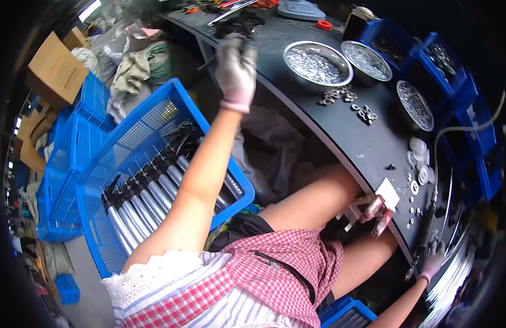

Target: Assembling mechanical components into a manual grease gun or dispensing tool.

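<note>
My left hand [236, 71], in a whitish work glove with a pink cuff, is raised over the bench's left edge. Its fingers point away from me, look apart and are slightly blurred. Just beyond the fingertips lies a crumpled black bundle [241, 24], and I cannot tell whether they touch it. At the lower right, my right hand [432, 261], also gloved, is closed around a dark, thin rod-like part [425, 246] with a metal end. Beside that hand lie several long silvery rods [455, 268].
A blue crate [176, 90] of silver tubes [146, 205] stands at my left. On the dark bench [340, 139] are metal bowls of small parts [318, 63], loose metal fittings [365, 113], white washers [414, 187] and a white card [388, 194]. Blue bins [447, 82] line its far right.
</note>
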`<state>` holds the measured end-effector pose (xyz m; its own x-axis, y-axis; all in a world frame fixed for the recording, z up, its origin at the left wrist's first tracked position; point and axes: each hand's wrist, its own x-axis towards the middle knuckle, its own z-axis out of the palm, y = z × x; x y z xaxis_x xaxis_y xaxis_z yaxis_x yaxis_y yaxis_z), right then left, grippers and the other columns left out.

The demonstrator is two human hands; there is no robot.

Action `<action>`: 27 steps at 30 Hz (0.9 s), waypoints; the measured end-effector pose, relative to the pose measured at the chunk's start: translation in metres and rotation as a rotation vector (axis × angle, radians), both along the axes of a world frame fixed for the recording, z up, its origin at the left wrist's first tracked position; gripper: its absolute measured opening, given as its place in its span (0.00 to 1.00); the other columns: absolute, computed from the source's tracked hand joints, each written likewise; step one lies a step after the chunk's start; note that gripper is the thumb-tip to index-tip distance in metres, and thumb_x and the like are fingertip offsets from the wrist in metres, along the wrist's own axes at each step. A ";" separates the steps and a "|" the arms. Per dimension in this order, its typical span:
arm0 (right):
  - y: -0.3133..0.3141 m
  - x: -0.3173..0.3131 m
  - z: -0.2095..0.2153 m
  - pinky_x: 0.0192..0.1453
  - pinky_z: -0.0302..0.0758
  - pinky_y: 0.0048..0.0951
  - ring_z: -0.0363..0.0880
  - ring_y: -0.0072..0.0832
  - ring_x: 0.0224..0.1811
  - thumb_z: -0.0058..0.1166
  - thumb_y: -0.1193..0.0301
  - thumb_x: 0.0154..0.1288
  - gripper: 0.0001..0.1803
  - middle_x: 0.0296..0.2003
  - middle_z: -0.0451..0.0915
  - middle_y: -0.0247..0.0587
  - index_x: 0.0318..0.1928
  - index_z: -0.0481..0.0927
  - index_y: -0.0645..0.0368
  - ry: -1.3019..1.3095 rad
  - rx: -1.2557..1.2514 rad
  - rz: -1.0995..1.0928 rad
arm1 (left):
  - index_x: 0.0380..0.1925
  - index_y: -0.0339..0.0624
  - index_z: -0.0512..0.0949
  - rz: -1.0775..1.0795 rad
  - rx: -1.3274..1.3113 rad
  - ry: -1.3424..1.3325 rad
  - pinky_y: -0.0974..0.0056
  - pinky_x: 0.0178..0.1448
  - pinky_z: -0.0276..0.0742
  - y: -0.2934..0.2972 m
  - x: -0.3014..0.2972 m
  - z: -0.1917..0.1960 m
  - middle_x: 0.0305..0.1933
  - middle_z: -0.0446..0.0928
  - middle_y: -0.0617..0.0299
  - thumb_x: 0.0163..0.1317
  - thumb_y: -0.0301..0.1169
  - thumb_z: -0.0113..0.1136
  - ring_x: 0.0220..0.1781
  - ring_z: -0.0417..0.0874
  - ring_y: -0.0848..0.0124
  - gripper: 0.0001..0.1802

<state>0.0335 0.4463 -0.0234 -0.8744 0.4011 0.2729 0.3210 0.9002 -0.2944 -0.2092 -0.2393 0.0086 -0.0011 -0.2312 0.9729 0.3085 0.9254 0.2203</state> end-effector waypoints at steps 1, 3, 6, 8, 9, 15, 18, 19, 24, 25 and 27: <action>0.010 -0.003 -0.006 0.44 0.73 0.34 0.80 0.33 0.36 0.49 0.65 0.73 0.13 0.36 0.83 0.47 0.45 0.78 0.64 0.013 -0.029 -0.015 | 0.43 0.37 0.75 -0.025 0.269 -0.125 0.65 0.35 0.76 -0.047 -0.018 -0.020 0.39 0.76 0.58 0.68 0.31 0.56 0.24 0.77 0.72 0.09; -0.003 -0.009 -0.003 0.43 0.74 0.34 0.81 0.33 0.35 0.49 0.64 0.73 0.14 0.36 0.83 0.48 0.46 0.78 0.63 -0.047 0.033 -0.150 | 0.45 0.37 0.75 -0.296 0.790 -0.290 0.66 0.31 0.79 -0.100 -0.036 -0.038 0.38 0.76 0.60 0.69 0.34 0.55 0.26 0.77 0.73 0.12; -0.032 -0.032 -0.001 0.46 0.75 0.38 0.82 0.46 0.41 0.50 0.62 0.73 0.16 0.39 0.83 0.53 0.50 0.78 0.62 0.050 0.066 -0.077 | 0.50 0.39 0.74 -0.443 0.641 -0.278 0.71 0.26 0.75 -0.102 -0.022 -0.045 0.37 0.75 0.65 0.70 0.32 0.55 0.24 0.77 0.77 0.12; -0.034 -0.039 0.002 0.52 0.74 0.39 0.80 0.51 0.49 0.51 0.61 0.71 0.19 0.45 0.82 0.57 0.52 0.78 0.62 -0.005 0.095 -0.121 | 0.53 0.42 0.72 -0.616 0.681 -0.346 0.75 0.24 0.71 -0.050 0.008 -0.020 0.41 0.74 0.68 0.70 0.33 0.56 0.27 0.81 0.78 0.14; -0.018 -0.036 -0.004 0.54 0.74 0.40 0.78 0.53 0.51 0.51 0.61 0.71 0.19 0.48 0.80 0.58 0.53 0.78 0.62 -0.004 0.159 -0.086 | 0.55 0.43 0.71 -0.747 0.687 -0.369 0.77 0.23 0.70 -0.027 0.015 -0.017 0.47 0.77 0.67 0.70 0.33 0.56 0.28 0.82 0.77 0.16; -0.030 -0.040 -0.004 0.52 0.75 0.43 0.80 0.47 0.46 0.55 0.62 0.68 0.19 0.45 0.80 0.52 0.55 0.77 0.56 -0.003 0.524 -0.323 | 0.54 0.40 0.72 -1.062 0.695 -0.602 0.81 0.20 0.66 0.049 0.062 -0.011 0.59 0.77 0.60 0.70 0.38 0.55 0.24 0.80 0.79 0.18; -0.123 -0.086 0.052 0.53 0.76 0.42 0.80 0.43 0.48 0.56 0.65 0.65 0.17 0.51 0.78 0.50 0.52 0.80 0.58 0.273 0.278 0.011 | 0.57 0.41 0.69 -1.151 0.747 -0.733 0.81 0.24 0.69 0.060 0.093 -0.013 0.60 0.74 0.60 0.74 0.35 0.48 0.30 0.80 0.80 0.16; -0.142 -0.097 0.058 0.54 0.76 0.41 0.80 0.42 0.49 0.57 0.66 0.64 0.16 0.53 0.77 0.50 0.50 0.81 0.59 0.285 0.057 0.161 | 0.58 0.41 0.68 -1.181 0.771 -0.767 0.81 0.26 0.71 0.071 0.099 -0.011 0.61 0.74 0.59 0.75 0.34 0.47 0.30 0.80 0.79 0.16; -0.203 -0.157 0.018 0.58 0.73 0.40 0.78 0.45 0.52 0.61 0.64 0.61 0.16 0.48 0.79 0.51 0.45 0.83 0.61 0.038 0.199 0.271 | 0.61 0.39 0.64 -1.356 0.780 -0.860 0.78 0.26 0.77 0.098 0.111 -0.016 0.65 0.70 0.55 0.74 0.33 0.47 0.35 0.86 0.71 0.19; -0.207 -0.165 0.013 0.58 0.73 0.40 0.78 0.46 0.51 0.62 0.64 0.60 0.16 0.47 0.79 0.52 0.44 0.83 0.62 0.001 0.216 0.192 | 0.62 0.41 0.63 -1.382 0.759 -0.901 0.78 0.23 0.75 0.103 0.116 -0.011 0.66 0.70 0.56 0.74 0.33 0.46 0.33 0.86 0.72 0.19; -0.215 -0.169 0.016 0.56 0.74 0.42 0.77 0.47 0.51 0.61 0.65 0.60 0.14 0.46 0.79 0.53 0.41 0.83 0.63 0.033 0.278 0.238 | 0.61 0.41 0.64 -1.427 0.766 -0.950 0.79 0.20 0.72 0.109 0.123 -0.014 0.64 0.71 0.57 0.73 0.34 0.48 0.29 0.85 0.74 0.19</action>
<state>-0.1355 0.2316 -0.0069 -0.9234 0.0943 0.3722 0.0877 0.9955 -0.0345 -0.0863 -0.1305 -0.0052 -0.9673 0.1029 0.2318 0.1999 -0.2530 0.9466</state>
